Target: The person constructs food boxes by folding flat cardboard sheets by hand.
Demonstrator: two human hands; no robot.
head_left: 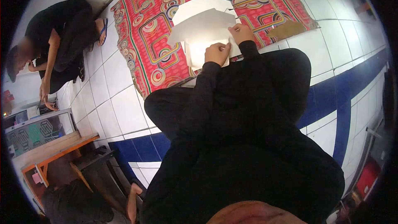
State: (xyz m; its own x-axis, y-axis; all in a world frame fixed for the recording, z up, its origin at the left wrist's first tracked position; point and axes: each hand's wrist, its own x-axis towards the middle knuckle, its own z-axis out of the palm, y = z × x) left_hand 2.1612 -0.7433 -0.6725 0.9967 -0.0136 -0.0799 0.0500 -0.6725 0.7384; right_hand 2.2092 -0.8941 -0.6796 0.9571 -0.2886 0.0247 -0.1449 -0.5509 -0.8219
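Several white sheets of paper or thin card (203, 6) lie overlapping on a red patterned mat (159, 64). A greyer white sheet (201, 25) slants across the middle of them. My left hand (217, 53) is closed, thumb and fingers pinched at the near edge of the white pieces. Farther off and to the right, my right hand (241, 33) is also closed, its fingertips on the right edge of a white sheet. A narrow pale strip or fold shows between the two hands. The glare hides where one sheet ends and another begins.
A brown flat piece (287, 30) lies at the mat's right edge. White floor tiles (114, 112) with a blue band surround the mat. At left a person in black (62, 33) crouches; below are a wooden table (62, 151) and another person (76, 203).
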